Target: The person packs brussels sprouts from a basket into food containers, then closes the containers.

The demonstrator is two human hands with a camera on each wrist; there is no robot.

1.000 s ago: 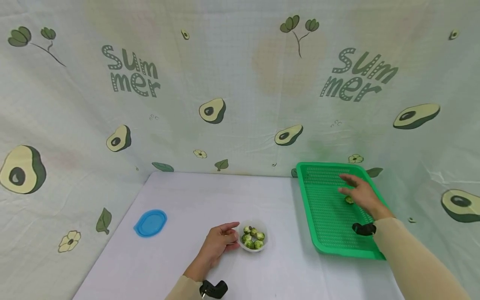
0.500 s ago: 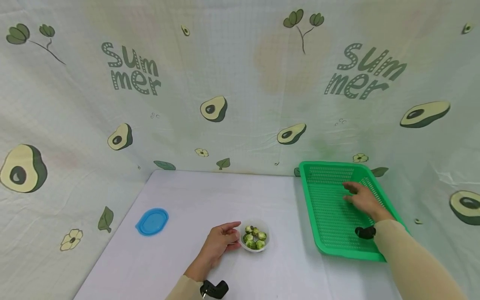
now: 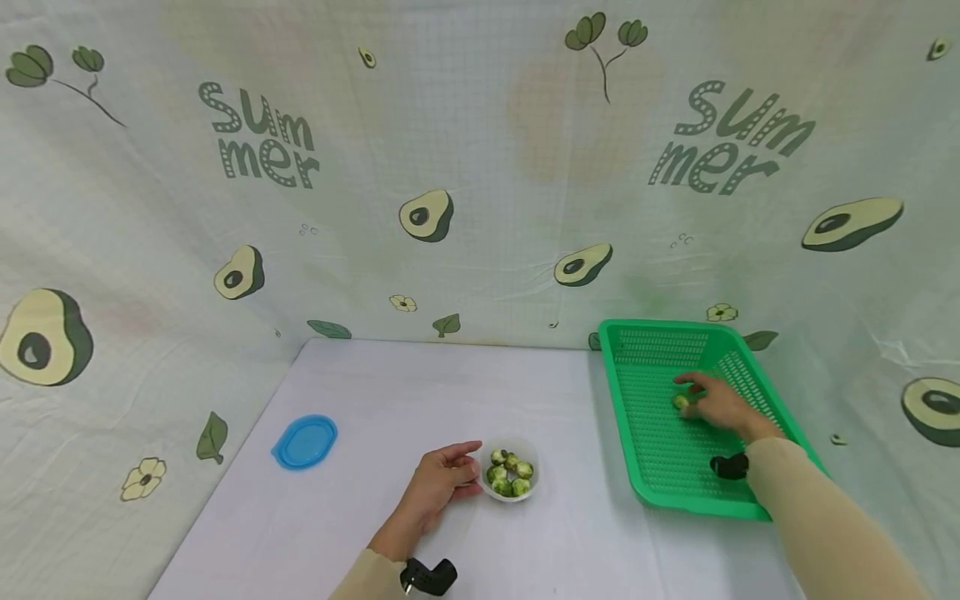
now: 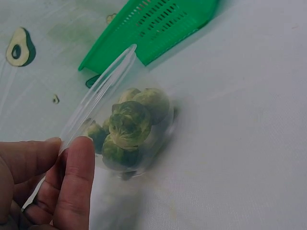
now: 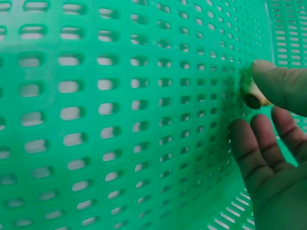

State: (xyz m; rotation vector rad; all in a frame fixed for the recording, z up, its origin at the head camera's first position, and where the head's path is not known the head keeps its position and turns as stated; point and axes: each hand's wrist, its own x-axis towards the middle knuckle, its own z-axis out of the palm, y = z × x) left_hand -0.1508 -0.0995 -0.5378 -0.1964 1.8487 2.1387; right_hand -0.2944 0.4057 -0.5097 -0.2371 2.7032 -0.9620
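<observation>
My left hand (image 3: 442, 483) pinches the rim of a small clear bowl (image 4: 160, 148) between thumb and fingers. Inside it lie several Brussels sprouts (image 4: 129, 123), green and pale. Over on the right, my right hand (image 3: 720, 404) reaches down into a green perforated basket (image 3: 626, 450). One Brussels sprout (image 3: 680, 402) sits there beside the thumb, which overlaps it in the right wrist view. Its brownish cut end (image 5: 253, 99) faces that camera. The other fingers (image 5: 247, 143) are spread below the sprout, apart from it.
A blue lid (image 3: 305, 442) lies on the left part of the white-covered table (image 3: 420, 392). Behind the table hangs a cloth (image 3: 495, 275) printed with avocados. The basket's raised rim (image 3: 628, 479) stands between the bowl and the right hand.
My right hand has lowered toward the basket floor. The sprout, hidden under the hand half a second ago, shows again, slightly farther left. My left hand stays at the bowl.
</observation>
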